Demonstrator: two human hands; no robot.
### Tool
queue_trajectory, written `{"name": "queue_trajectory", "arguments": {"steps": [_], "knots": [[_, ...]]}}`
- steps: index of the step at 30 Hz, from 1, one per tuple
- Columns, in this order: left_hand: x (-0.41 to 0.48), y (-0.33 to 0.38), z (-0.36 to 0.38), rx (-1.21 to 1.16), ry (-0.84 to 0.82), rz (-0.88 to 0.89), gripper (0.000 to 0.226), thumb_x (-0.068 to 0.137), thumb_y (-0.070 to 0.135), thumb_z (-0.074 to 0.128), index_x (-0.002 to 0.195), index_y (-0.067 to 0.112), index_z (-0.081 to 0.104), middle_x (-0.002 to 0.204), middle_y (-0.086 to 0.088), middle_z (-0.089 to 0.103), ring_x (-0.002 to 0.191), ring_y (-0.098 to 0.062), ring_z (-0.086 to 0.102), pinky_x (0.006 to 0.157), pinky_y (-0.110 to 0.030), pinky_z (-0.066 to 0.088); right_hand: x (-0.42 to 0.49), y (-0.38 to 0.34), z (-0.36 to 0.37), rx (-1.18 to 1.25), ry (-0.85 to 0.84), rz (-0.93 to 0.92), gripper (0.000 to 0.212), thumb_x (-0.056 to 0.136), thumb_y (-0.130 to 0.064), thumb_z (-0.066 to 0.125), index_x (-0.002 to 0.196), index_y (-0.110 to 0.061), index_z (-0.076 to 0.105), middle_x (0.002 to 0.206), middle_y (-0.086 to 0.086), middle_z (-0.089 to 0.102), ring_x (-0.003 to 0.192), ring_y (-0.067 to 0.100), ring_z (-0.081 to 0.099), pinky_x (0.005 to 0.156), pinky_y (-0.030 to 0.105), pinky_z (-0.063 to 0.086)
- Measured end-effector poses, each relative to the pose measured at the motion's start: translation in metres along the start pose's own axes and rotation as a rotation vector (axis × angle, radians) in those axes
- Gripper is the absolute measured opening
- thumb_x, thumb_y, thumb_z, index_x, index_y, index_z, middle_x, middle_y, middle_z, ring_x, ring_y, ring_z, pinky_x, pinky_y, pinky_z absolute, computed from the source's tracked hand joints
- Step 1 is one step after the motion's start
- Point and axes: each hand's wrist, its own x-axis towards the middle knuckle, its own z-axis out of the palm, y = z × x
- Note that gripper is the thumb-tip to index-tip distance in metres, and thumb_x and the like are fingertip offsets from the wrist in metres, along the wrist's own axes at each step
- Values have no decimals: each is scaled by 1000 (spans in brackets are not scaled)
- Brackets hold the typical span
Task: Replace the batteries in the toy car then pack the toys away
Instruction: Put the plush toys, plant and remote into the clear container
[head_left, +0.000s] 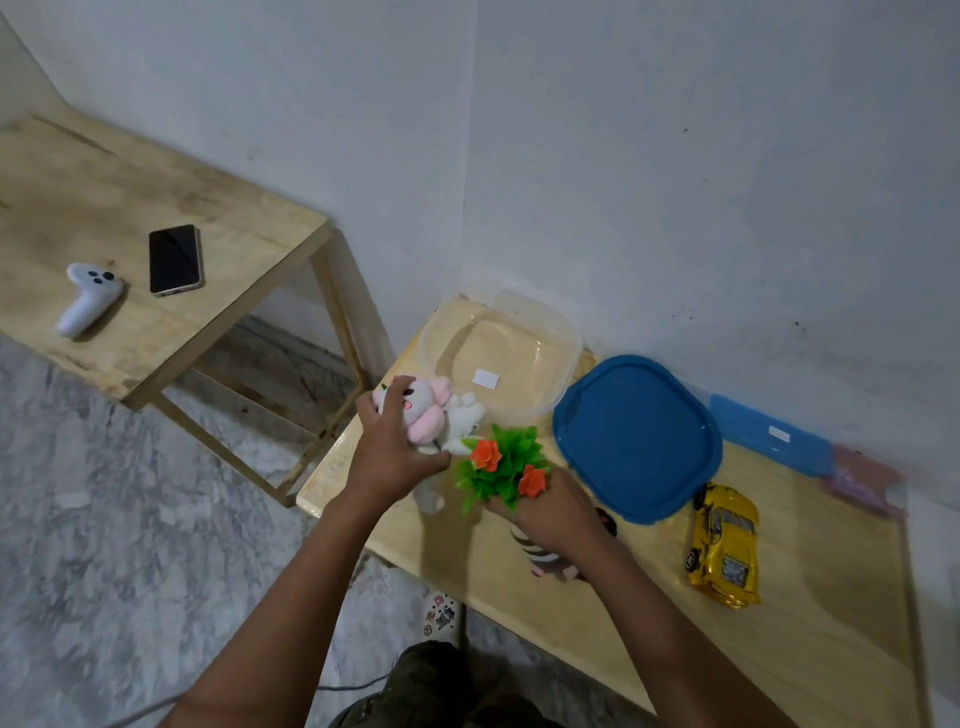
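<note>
Packing is the step in hand, by my reading: the left hand (397, 457) is wrapped around a pink and white plush (434, 410) held just above the near-left rim of the clear tub (563, 332), while the right hand (558, 512) is closed on a green plastic plant (506, 465) with two orange flowers, held beside the plush and a little nearer the person. Under the right wrist a striped toy (540, 553) lies on the bench (831, 597), mostly hidden, so I cannot tell what it is. The tub stands empty apart from a white label on its floor. Just right of it the blue lid (636, 436) lies flat, and behind that a second blue piece (769, 434) rests against the wall. The car (724, 543), yellow, sits on the bench near the lid's front edge, well apart from both hands; whether its batteries are done cannot be seen. The next move probably calls for carrying the plush forward over the rim and letting go, then the plant after it. Counted: one tub, one lid, one car, one plush, one plant, one striped toy. On the other bench (218, 197) to the left lie one phone (174, 260) and one white controller (88, 296)
</note>
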Motion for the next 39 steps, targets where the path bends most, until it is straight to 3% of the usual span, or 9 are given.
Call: {"name": "queue_trajectory", "arguments": {"steps": [3, 10, 13, 18, 24, 28, 32, 36, 39], "knots": [[28, 33, -8, -48, 64, 46, 93, 57, 12, 90, 134, 27, 41, 120, -1, 24, 97, -18, 44, 84, -24, 42, 18, -17, -38, 48, 67, -52, 49, 72, -67, 66, 77, -19, 63, 76, 1, 68, 75, 18, 63, 72, 42, 54], [120, 72, 5, 69, -71, 30, 101, 56, 21, 89, 139, 29, 33, 130, -11, 27, 106, -20, 42, 87, -27, 44, 86, -63, -100, 264, 248, 35, 46, 73, -63, 70, 99, -25, 67, 98, -4, 69, 93, 16, 63, 78, 32, 49], [147, 68, 21, 187, -148, 39, 104, 56, 26, 89, 141, 28, 30, 132, -12, 23, 105, -23, 44, 90, -34, 49, 121, -75, -103, 327, 274, 79, 42, 74, -61, 71, 98, -27, 65, 95, -6, 66, 92, 16, 62, 79, 30, 46], [171, 48, 52, 323, -229, 36, 102, 55, 30, 88, 139, 32, 30, 133, -10, 22, 93, -31, 59, 77, -38, 57, 172, -71, -86, 326, 257, 212, 43, 74, -63, 67, 94, -25, 64, 92, -2, 66, 87, 19, 61, 79, 33, 49], [180, 28, 66, 593, -386, 80, 66, 78, 60, 64, 132, 25, 50, 126, -10, 45, 111, -32, 51, 85, -43, 51, 204, -57, -60, 279, 253, 379, 55, 73, -67, 64, 100, -19, 67, 92, -1, 68, 82, 20, 61, 71, 31, 47], [190, 16, 51, 407, -311, 200, 59, 76, 45, 59, 126, 14, 61, 131, -15, 51, 123, -33, 48, 92, -42, 49, 220, -56, -41, 265, 247, 459, 61, 71, -67, 64, 110, -21, 66, 103, 2, 69, 94, 27, 65, 75, 32, 48], [186, 11, 49, 306, -62, 280, 58, 81, 45, 46, 123, 10, 64, 129, -18, 55, 122, -33, 52, 94, -44, 49, 223, -45, -33, 271, 269, 564, 56, 80, -40, 60, 130, -18, 50, 123, 12, 60, 105, 34, 61, 82, 38, 51], [184, 7, 55, 196, -55, 142, 52, 92, 37, 48, 138, 11, 50, 136, -15, 50, 124, -31, 51, 98, -43, 47, 225, -43, -43, 342, 241, 636, 62, 85, -25, 59, 141, -9, 37, 136, 18, 47, 118, 37, 53, 88, 38, 47], [186, 4, 59, 99, -15, 14, 52, 100, 26, 44, 148, 11, 35, 144, -15, 46, 130, -30, 47, 103, -38, 41, 213, -49, -54, 335, 189, 556, 53, 77, -32, 63, 124, -8, 54, 120, 14, 60, 100, 30, 60, 76, 33, 50]]}}
